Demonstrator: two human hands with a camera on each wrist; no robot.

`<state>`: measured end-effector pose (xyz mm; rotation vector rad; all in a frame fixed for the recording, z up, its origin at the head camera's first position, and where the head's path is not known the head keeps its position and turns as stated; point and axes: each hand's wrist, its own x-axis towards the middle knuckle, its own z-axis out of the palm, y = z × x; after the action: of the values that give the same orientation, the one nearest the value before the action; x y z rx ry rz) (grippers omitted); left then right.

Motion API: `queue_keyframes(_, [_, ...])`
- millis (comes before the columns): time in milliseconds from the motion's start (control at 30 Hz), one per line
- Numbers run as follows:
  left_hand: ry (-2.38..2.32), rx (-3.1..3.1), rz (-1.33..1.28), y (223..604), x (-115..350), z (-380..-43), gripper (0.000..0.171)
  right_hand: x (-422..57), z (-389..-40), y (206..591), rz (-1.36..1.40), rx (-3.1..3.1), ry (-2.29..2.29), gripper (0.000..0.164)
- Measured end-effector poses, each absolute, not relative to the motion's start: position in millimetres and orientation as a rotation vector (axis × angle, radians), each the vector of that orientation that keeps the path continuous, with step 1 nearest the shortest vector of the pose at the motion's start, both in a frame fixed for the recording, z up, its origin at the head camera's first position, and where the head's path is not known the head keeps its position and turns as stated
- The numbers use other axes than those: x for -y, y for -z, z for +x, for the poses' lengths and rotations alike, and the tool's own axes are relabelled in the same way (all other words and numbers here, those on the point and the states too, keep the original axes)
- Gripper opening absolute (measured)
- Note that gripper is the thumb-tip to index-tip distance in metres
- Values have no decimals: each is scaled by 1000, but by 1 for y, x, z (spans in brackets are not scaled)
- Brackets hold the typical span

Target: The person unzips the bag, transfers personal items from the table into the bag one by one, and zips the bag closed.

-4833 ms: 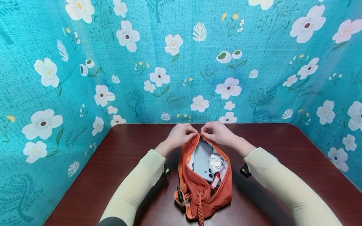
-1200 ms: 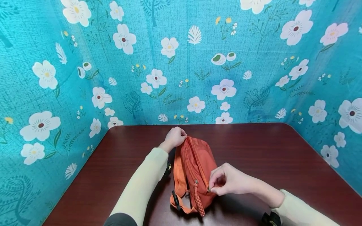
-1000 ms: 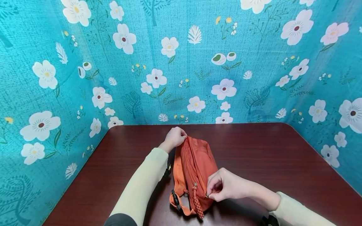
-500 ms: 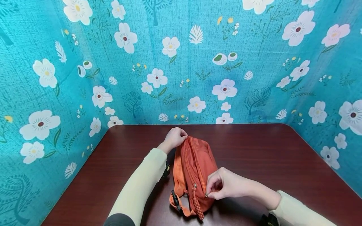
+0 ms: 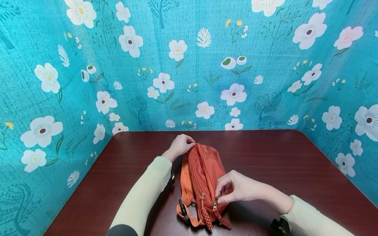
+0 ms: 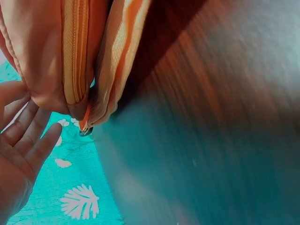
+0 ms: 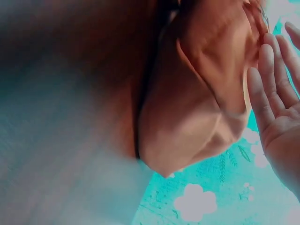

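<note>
An orange-red waist bag (image 5: 211, 164) stands lengthwise on the table, its main zipper drawn closed along the top. My left hand (image 5: 180, 145) pinches the bag's far end between thumb and forefinger; its other fingers extend beside the fabric in the left wrist view. At the near end, my right hand (image 5: 236, 186) is beside the zipper slider (image 5: 214, 205), fingertips right at it and the fingers loosely bent. From that slider a braided cord pull (image 5: 222, 219) hangs free. A second braided pull (image 5: 206, 214) hangs from the other zipper. The bag's contents are hidden.
An orange strap (image 5: 186, 180) with a black buckle (image 5: 183, 208) lies along the bag's left side. The dark reddish-brown table (image 5: 280, 154) reaches to a blue flowered cloth (image 5: 189, 65) at the back and sides.
Earlier the bag gaped, showing a grey phone-like device, a white cable and a red item. My right hand drew the zipper toward the near end, then let go of its pull, which dropped.
</note>
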<state>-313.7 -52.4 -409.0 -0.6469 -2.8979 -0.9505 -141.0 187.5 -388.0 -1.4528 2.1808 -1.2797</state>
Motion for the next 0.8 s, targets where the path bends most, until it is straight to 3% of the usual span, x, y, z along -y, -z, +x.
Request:
queue_keyframes(333, [940, 2798, -786, 398, 74, -296, 15, -191, -168, 370, -1336, -2289, 1250, 4])
queue_keyframes(800, [1109, 2633, -1007, 400, 81, -212, 10, -199, -244, 360, -1113, -2630, 1157, 14])
